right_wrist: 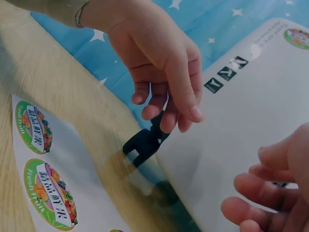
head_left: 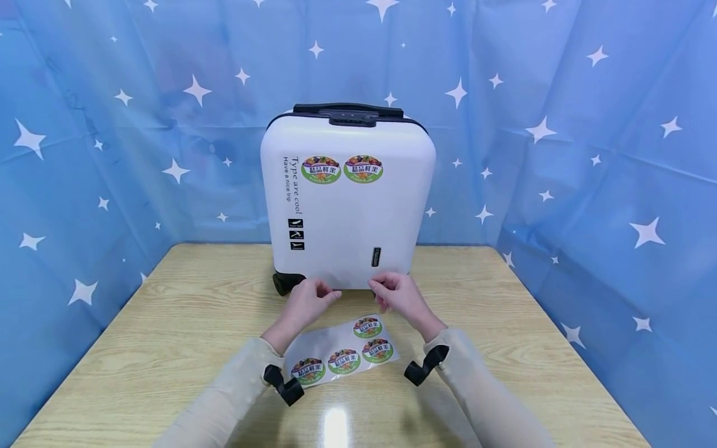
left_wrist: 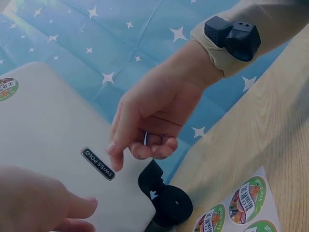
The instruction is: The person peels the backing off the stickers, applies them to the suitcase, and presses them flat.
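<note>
A white suitcase stands upright on the table, with two oval fruit stickers side by side on its upper front. My left hand is at its lower edge, thumb and forefinger extended and the other fingers loosely bent. Facing it, my right hand hovers by the lower right of the suitcase front, fingers relaxed. Nothing shows between the fingers of either hand in the wrist views. Below both hands lies a white sticker sheet bearing several oval fruit stickers; the left forearm covers part of its left side.
A black wheel supports the suitcase at lower left, and a black handle tops it. Blue star-patterned curtains enclose the wooden table at the back and sides. Each wrist carries a black camera.
</note>
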Available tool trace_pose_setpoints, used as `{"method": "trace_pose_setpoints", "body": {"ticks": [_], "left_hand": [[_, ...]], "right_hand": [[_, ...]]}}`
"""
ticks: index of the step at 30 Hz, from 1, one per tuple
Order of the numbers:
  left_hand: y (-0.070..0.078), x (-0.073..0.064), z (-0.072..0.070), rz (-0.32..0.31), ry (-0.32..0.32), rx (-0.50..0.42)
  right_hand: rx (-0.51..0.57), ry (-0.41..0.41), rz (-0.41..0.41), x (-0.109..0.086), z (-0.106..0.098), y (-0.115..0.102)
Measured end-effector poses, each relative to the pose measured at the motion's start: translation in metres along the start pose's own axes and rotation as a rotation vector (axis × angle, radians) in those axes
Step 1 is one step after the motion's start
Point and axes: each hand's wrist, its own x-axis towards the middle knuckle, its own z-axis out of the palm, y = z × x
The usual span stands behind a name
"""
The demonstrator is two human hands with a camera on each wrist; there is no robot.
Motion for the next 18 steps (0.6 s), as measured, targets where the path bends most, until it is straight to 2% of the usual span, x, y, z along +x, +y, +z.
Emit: {"method": "trace_pose_setpoints", "body": {"ticks": [4, 12, 18], "left_hand": [[-0.002, 0.001, 0.005, 0.002, -0.015, 0.004], [-0.002, 0.001, 0.013, -0.037, -0.063, -0.004], [-0.007, 0.001, 0.018, -0.062, -0.078, 0.014]], "right_hand": [[-0.033, -0.011, 0.028, -0.002, 0.001, 0.004], [-0.116, -0.034, 0.019, -0.005, 0.003, 0.017], [-0.187, -0.038, 0.063, -0.008, 0.008, 0.028]]}}
